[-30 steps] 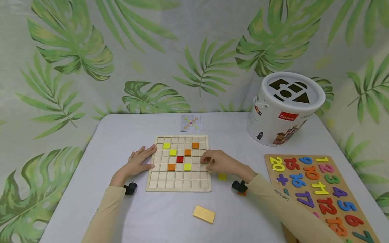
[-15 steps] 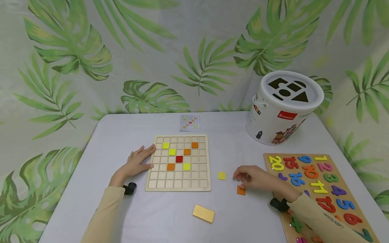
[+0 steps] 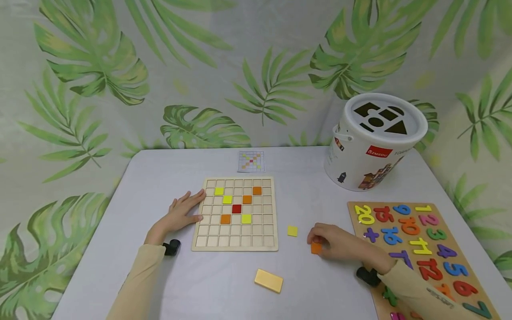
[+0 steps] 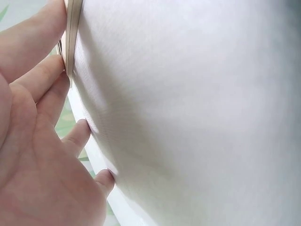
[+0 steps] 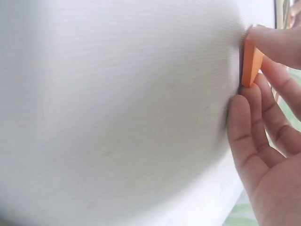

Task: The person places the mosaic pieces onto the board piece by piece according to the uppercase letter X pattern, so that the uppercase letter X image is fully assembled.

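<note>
A wooden grid board (image 3: 234, 247) lies mid-table, with yellow, orange and red square tiles in some of its cells. My left hand (image 3: 182, 216) rests at its left edge, fingers extended; the left wrist view shows thumb and fingertips against the board's side (image 4: 71, 42). To the right of the board, my right hand (image 3: 338, 242) pinches an orange square tile (image 3: 316, 248) between thumb and fingers. In the right wrist view this tile (image 5: 251, 63) tilts up off the white cloth. A loose yellow tile (image 3: 292, 231) lies between the board and my right hand.
Behind the board lies a small printed pattern card (image 3: 251, 162). A golden rectangular block (image 3: 269, 281) sits near the front. At right are a white bucket (image 3: 348, 171) with a shape-cutout lid and a number board (image 3: 434, 213), partly under my right forearm.
My right hand has moved from the board's right edge out to the orange tile and now grips it, one edge lifted. The left hand stays at the board.
</note>
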A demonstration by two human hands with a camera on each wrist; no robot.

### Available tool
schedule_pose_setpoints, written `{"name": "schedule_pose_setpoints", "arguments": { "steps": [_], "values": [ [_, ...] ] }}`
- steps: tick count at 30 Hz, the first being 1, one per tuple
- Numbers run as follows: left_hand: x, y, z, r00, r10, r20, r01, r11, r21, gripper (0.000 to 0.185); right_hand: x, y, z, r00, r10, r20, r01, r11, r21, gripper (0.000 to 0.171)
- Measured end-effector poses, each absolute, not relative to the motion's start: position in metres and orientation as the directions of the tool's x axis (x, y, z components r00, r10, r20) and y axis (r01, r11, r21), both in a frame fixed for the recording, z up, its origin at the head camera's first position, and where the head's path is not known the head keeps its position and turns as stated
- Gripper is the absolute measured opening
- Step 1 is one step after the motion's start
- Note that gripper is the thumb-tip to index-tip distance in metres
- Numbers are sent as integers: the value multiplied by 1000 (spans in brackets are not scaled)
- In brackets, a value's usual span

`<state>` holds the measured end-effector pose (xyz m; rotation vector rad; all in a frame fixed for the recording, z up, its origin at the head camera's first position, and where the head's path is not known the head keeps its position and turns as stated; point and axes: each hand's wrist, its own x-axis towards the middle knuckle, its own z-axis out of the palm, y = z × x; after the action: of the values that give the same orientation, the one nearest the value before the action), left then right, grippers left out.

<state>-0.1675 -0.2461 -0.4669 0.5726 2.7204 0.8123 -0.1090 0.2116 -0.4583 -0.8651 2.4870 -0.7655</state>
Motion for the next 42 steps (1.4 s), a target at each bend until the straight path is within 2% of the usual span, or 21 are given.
{"name": "schedule_pose_setpoints", "arguments": {
  "steps": [8, 16, 24, 33, 42],
  "values": [
    [-168, -247, -468, -894, 431, -122, 293, 768, 570, 69, -121, 171, -441, -755, -651, -82, -465, 620, -632, 26],
    [-169, -247, -469, -895, 434, -101, 307, 765, 566, 70, -143, 106, -429, -666, -746, 18, -548, 473, -690, 23],
    [-168, -248, -468, -893, 439, -101, 310, 763, 567, 70, -160, 34, -435, -564, -823, 60, -640, 390, -662, 21],
    [-169, -246, -467, -891, 442, -101, 313, 762, 567, 69, -165, -20, -444, -530, -848, 13, -674, 412, -613, 20],
    [-169, -246, -466, -892, 440, -103, 311, 763, 566, 69, -165, -38, -452, -539, -842, -6, -740, 477, -475, 17]
  ]
}}
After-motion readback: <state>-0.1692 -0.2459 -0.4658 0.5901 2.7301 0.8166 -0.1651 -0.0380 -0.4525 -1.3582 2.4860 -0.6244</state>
